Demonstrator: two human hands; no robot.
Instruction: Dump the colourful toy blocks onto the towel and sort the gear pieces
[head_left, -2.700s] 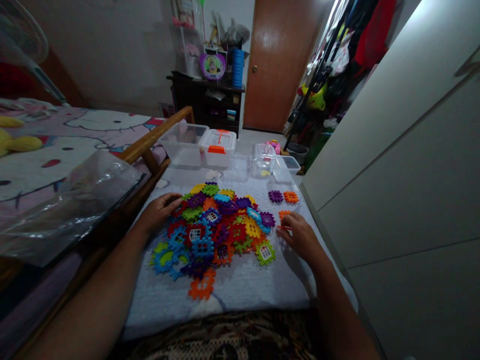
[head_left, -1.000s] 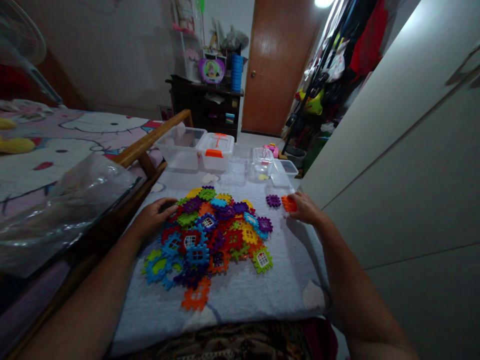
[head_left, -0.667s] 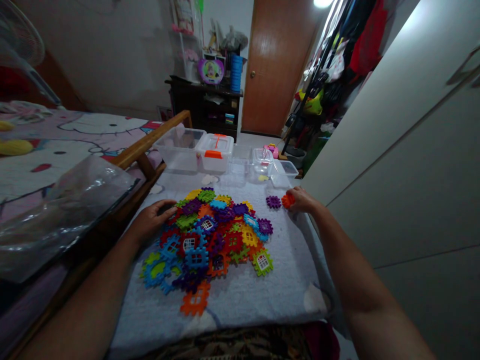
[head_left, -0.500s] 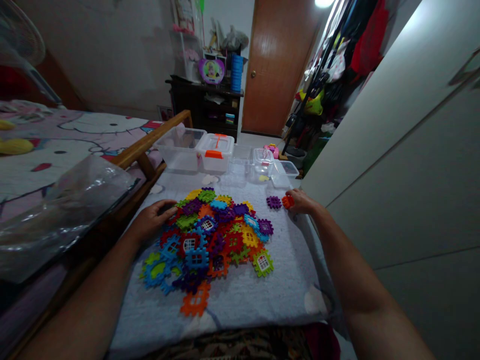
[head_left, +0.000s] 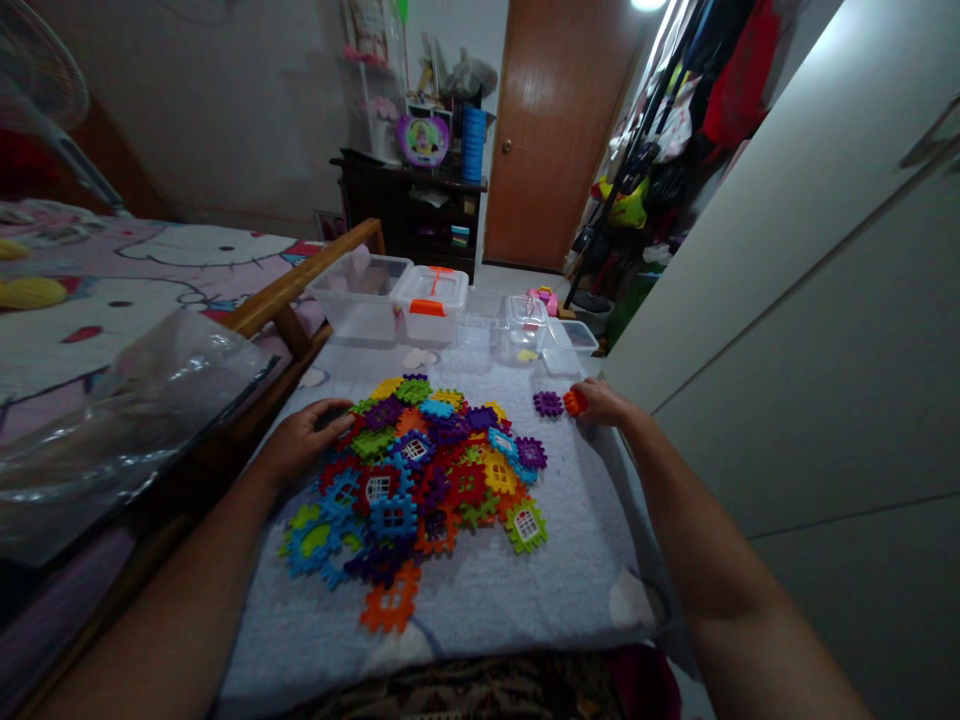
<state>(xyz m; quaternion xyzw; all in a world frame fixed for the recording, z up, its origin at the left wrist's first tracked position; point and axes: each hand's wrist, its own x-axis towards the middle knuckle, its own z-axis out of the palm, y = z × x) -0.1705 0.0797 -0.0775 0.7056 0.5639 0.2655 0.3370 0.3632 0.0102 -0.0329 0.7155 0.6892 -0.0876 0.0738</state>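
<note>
On the cloth-covered table, a pile of colourful interlocking plastic blocks (head_left: 450,455) with notched edges lies in a loose heap, some with window grids. At the heap's left edge is my left hand (head_left: 304,440), fingers stretched out and thumb apart, touching a red block at the side. To the right of the heap, my right hand (head_left: 600,403) pinches an orange block (head_left: 575,402) close to the cloth. Just left of that block lies a purple block (head_left: 547,404), flat on the cloth.
Clear plastic boxes line the far edge: a large open bin (head_left: 360,300), a lidded box (head_left: 433,310) with orange latches, and smaller containers (head_left: 526,315). A bed (head_left: 150,270) with a wooden rail (head_left: 300,275) borders the left, a white cabinet (head_left: 810,300) the right.
The orange block in my right hand has tilted slightly. My left hand and the heap look the same.
</note>
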